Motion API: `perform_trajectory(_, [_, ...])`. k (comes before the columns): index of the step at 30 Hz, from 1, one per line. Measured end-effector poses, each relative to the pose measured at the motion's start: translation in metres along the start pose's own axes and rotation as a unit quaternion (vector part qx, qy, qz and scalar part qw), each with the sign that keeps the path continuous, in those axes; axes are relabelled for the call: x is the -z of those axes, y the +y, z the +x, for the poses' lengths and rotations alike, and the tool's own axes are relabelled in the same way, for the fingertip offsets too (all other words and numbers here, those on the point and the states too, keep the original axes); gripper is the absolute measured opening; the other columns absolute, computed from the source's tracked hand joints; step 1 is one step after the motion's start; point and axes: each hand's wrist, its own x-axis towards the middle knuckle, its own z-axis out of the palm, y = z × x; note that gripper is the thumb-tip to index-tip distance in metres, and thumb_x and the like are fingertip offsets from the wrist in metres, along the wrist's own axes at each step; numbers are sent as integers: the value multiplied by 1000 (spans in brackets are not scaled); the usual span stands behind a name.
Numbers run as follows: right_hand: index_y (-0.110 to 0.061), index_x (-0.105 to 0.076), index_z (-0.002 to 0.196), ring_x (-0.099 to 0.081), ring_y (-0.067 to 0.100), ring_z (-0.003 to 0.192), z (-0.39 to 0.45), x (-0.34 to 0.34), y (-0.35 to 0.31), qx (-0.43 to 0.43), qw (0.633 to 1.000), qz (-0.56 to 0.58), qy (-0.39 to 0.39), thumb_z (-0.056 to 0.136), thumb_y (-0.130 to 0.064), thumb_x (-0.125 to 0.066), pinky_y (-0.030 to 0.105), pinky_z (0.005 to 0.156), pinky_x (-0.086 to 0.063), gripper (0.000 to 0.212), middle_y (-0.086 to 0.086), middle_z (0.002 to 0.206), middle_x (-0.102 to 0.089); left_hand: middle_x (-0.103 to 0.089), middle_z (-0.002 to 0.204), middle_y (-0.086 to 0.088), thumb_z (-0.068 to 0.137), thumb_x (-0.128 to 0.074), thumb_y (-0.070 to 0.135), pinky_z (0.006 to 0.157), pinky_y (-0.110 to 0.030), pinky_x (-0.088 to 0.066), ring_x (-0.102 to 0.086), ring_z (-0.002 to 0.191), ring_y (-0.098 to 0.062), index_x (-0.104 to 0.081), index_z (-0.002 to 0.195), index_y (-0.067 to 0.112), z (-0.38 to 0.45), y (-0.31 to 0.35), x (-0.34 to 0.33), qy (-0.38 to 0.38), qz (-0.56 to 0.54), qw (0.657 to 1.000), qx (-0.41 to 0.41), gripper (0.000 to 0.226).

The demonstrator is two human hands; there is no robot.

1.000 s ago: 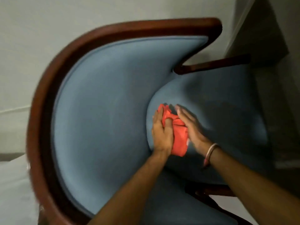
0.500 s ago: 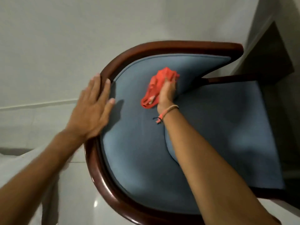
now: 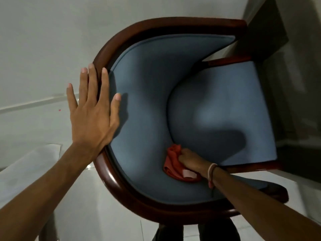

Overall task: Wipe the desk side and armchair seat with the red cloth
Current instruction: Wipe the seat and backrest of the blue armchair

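The left hand (image 3: 93,117) lies flat with fingers spread on the curved dark-red wooden rim (image 3: 111,173) of the armchair, its thumb reaching onto the blue fabric backrest (image 3: 144,94). The right hand (image 3: 192,161) is closed on the crumpled red cloth (image 3: 173,166) and presses it into the crease where the backrest meets the blue upholstered armchair seat (image 3: 224,108). A pale label (image 3: 189,173) shows on the cloth beside the wrist, which wears a thin pinkish band (image 3: 212,169). The two hands are well apart. White floor tiles (image 3: 97,214) lie below the chair, and a dark piece of furniture (image 3: 267,26) stands near its far corner.
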Motion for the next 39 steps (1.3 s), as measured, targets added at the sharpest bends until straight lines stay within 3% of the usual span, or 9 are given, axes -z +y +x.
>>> perform_trajectory(5, [-20, -63, 135, -45, 28, 144, 12, -40, -48, 112, 983, 100, 105, 99, -62, -40, 39, 126, -25, 60, 6, 149, -57, -7, 173, -13, 104, -9, 51, 130, -58, -11, -4, 161, -28, -10, 163, 17, 2, -1, -3, 11, -11, 1000, 0, 68])
perform_trajectory(9, [-9, -58, 136, -51, 34, 137, 45, -48, -100, 152, 924, 309, 167, 103, -56, -37, 40, 119, -40, 61, 16, 144, -58, -8, 173, -13, 105, -15, 48, 130, -56, -11, -4, 161, -27, -11, 163, 17, 2, -5, -5, 15, -12, 1000, -2, 65])
perform_trajectory(12, [-13, -39, 152, -52, 21, 130, 77, -34, -142, 206, 839, 482, 144, 105, -54, -35, 3, 86, -52, 62, 11, 153, -49, -8, 173, -13, 106, -15, 47, 131, -55, -11, -5, 161, -27, -11, 163, 17, 2, -7, -8, 24, -3, 1000, -9, 65])
perform_trajectory(14, [-9, -46, 148, -60, 20, 126, 95, -17, -162, 224, 813, 495, 212, 110, -36, -35, -5, 91, -45, 49, 6, 138, -59, -7, 173, -12, 106, -13, 48, 131, -54, -11, -4, 161, -26, -10, 163, 18, 3, -8, -10, 28, 1, 1000, -12, 65])
perform_trajectory(16, [-5, -42, 151, -52, 11, 131, 109, -11, -159, 239, 825, 454, 236, 111, -22, -33, -11, 96, -31, 44, 5, 142, -56, -7, 173, -12, 106, -11, 49, 131, -53, -10, -4, 161, -26, -9, 163, 19, 3, -8, -10, 25, 4, 1000, -12, 64])
perform_trajectory(22, [-12, -23, 160, -30, 20, 153, 86, -36, -32, 261, 942, -35, 209, 110, -25, -31, 34, 131, -15, 52, 5, 165, -31, -7, 173, -13, 107, -17, 46, 130, -57, -12, -5, 161, -27, -12, 163, 22, 2, -6, -8, 18, -2, 1000, -9, 61])
perform_trajectory(26, [-17, -57, 136, -51, 25, 136, 79, -46, -26, 146, 973, 124, 130, 100, -39, -41, 45, 123, -33, 45, 8, 147, -56, -10, 173, -13, 107, -18, 44, 129, -57, -16, -8, 161, -27, -12, 163, 20, 1, -8, -10, 27, 3, 1000, -8, 61])
perform_trajectory(30, [-22, -55, 58, -51, 19, 60, 72, -48, -96, 71, 913, 376, 141, 70, -42, -49, 39, 64, -47, 24, -2, 63, -54, -13, 173, -12, 107, -15, 44, 129, -58, -18, -11, 160, -26, -12, 163, 18, 0, -9, -12, 33, 18, 999, -2, 61])
perform_trajectory(39, [-30, -74, 95, -59, 13, 52, -10, -69, -106, 138, 892, 398, 164, 93, -57, -54, 31, 56, -54, 34, -2, 63, -63, -17, 172, -11, 106, -16, 44, 128, -59, -20, -15, 160, -26, -17, 162, 17, 1, -11, -12, 36, -38, 998, -16, 62])
